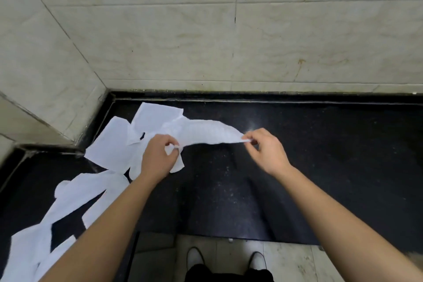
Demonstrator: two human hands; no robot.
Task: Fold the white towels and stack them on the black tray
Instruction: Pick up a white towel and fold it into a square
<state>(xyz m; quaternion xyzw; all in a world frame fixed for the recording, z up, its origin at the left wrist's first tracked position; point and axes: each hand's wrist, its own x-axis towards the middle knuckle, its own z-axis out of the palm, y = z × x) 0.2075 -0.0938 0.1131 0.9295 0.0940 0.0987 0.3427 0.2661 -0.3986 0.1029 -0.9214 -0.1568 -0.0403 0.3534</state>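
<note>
Head view looks down on the left hand (158,155) and the right hand (266,150), both held out above the work surface. Each pinches an edge of one thin white textured towel (206,131) between thumb and fingertips, the remaining fingers loosely curled. The towel hangs stretched between the two hands in a shallow arc, lifted off the surface. Its far end trails back onto the heap at the left, and a loose flap droops below the left hand.

That heap of unfolded white towels (109,144) sprawls from the back corner down toward the near left edge, the pieces overlapping and crumpled. Everything lies on a black speckled stone counter (332,155), backed by a beige tiled wall (251,41). A pair of white shoes (194,256) shows on the pale floor below. No black tray can be told apart from the dark counter, and no folded stack shows.

The step in hand looks like pulling one towel free and spreading it for the first fold. The next move likely calls for drawing it clear of the heap. It would then go down flat on bare counter, with its corners brought together evenly.
</note>
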